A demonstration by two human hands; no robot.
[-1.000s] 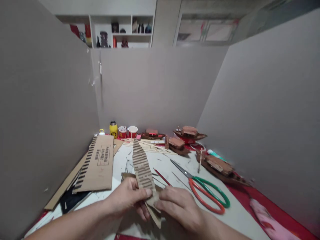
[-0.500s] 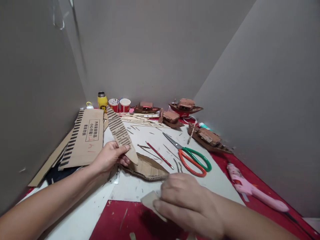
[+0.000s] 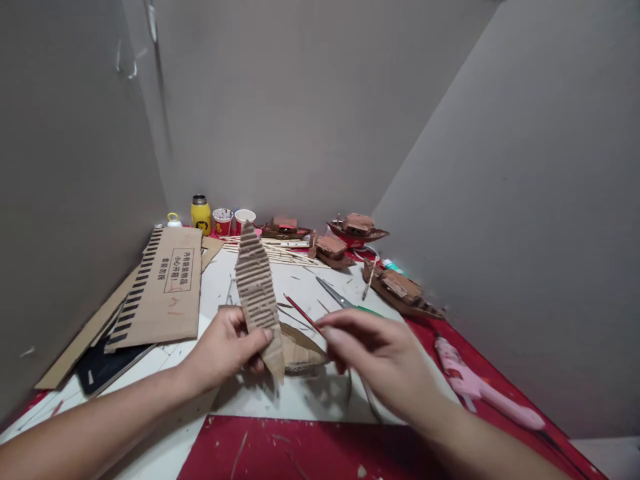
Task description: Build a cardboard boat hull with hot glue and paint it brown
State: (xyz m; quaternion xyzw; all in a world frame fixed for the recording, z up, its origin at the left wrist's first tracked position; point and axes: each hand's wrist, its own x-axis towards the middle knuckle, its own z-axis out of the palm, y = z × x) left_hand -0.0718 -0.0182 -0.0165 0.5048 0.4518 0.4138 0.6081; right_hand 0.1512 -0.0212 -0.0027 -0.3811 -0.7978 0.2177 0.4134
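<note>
We locate the corrugated cardboard strip [image 3: 255, 270] near the centre of the frame, standing tilted, ridged face showing, pointed at its upper and lower ends. The left grip [image 3: 231, 348], a bare hand, is closed on its lower part, thumb on the front face, remaining fingers behind. Behind the strip's lower end and to its right, we see a boat-shaped cardboard shell [image 3: 300, 348], partly hidden.

The right grip [image 3: 383, 357] sits right of the shell, its thumb and forefinger at the near end of the red pencil [image 3: 302, 312]; we cannot tell whether they are closed on it. The scissors [image 3: 335, 293] lie just beyond that hand, which covers most of their handles.

These items are over a white sheet [image 3: 253, 401] on the red desk [image 3: 300, 450]. At left we find a printed cardboard panel [image 3: 175, 310] overlapping a dark flat object [image 3: 107, 367]. Beyond the sheet lie thin sticks [image 3: 273, 255]; farther back stand a yellow bottle [image 3: 201, 219] and two paper cups [image 3: 223, 223]. Four brown model boats [image 3: 400, 291] extend from upper centre toward the right. A pink glue gun [image 3: 487, 393] lies at lower right.
</note>
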